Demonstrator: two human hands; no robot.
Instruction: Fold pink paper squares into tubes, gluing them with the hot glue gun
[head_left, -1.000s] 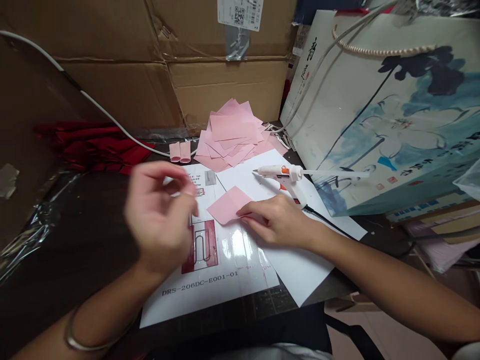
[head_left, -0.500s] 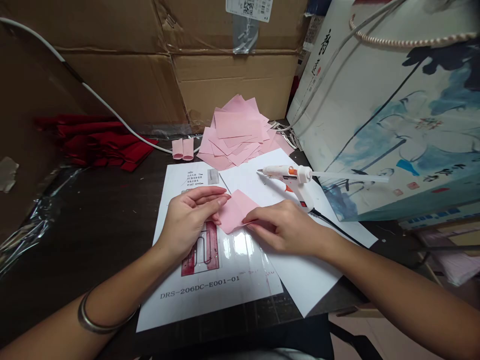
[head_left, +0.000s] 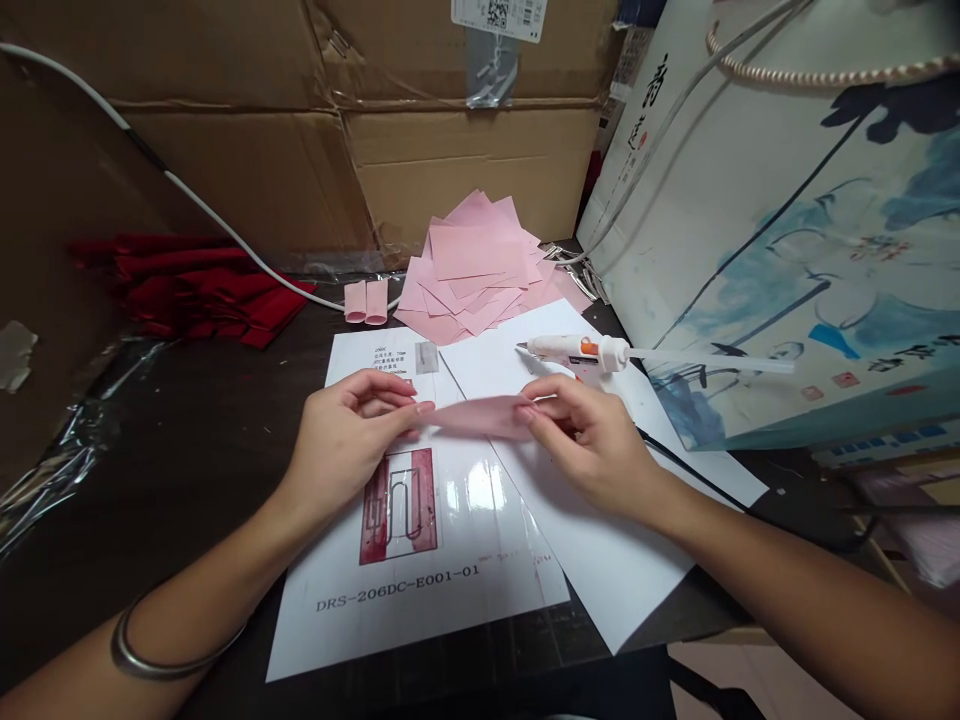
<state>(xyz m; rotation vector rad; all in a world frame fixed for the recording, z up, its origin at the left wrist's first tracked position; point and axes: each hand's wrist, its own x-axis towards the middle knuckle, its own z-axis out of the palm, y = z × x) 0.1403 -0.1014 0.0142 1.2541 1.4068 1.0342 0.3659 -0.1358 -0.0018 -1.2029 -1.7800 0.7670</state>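
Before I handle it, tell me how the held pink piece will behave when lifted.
The pink piece is probably light, since its edge looks thin. It likely bends easily, as it curves between the left hand and right hand. Yet it may not be fully floppy: it spans the gap without drooping much.

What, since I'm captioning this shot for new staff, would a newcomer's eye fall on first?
Probably the pink sheet, held at its ends by the left hand and right hand mid-picture. Next, perhaps, the pink pile behind it, before the cardboard. Then the painted bag at upper right and the glue gun just beyond the right hand.
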